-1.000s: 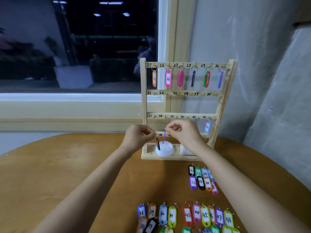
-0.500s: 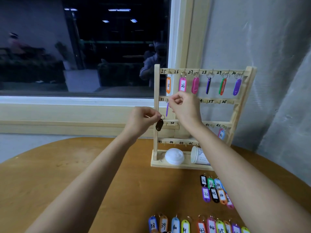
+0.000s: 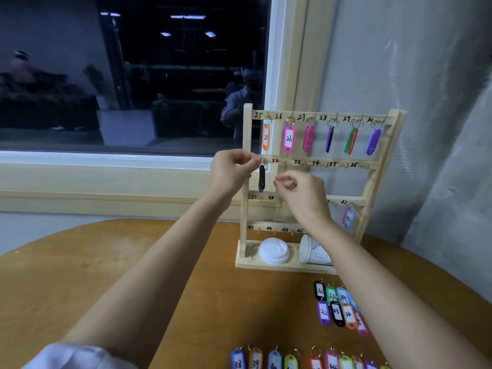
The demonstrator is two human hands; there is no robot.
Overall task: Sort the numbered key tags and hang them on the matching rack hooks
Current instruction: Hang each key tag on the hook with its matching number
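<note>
On the rack [image 3: 394, 145] we count six top-rail tags [image 3: 288, 138], one lone tag [image 3: 348, 218] under 42, and one black tag [image 3: 262, 178] at the 31 hook. A purple edge behind it may be a second. Our left hand [image 3: 231, 173] pinches its ring, so the tag hangs just below the fingertips [image 3: 250, 160]. Our right hand [image 3: 303, 193] sits just right of it, fingers curled and apparently empty.
</note>
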